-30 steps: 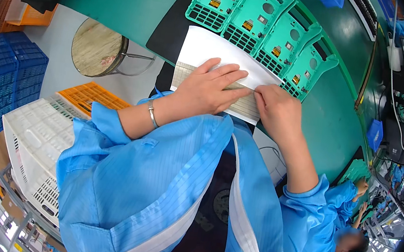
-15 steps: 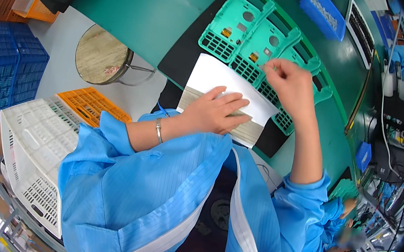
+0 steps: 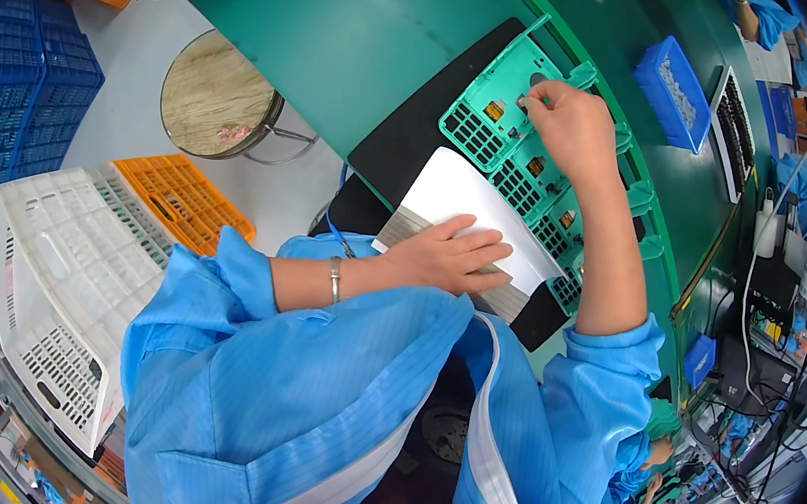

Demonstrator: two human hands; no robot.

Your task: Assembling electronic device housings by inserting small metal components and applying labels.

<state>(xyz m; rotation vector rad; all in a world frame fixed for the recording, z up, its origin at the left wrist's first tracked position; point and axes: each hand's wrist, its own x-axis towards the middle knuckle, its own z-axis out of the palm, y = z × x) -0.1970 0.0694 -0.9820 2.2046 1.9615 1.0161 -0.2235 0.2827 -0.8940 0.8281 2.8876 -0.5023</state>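
Reviewing the head view, we find the left hand (image 3: 458,257) flat on the white sheet (image 3: 459,193), fingers apart, across its grey striped band (image 3: 403,225). The sheet lies just beside a row of green housings (image 3: 516,187), partly over the black mat (image 3: 408,137) on the desk (image 3: 319,40). We record one change: the right hand (image 3: 572,124) has left the sheet and is over the leftmost housing (image 3: 497,80), thumb and fingers together; whether they pinch anything, we cannot tell. We judge that work now centres on that housing, the sheet being steadied meanwhile.
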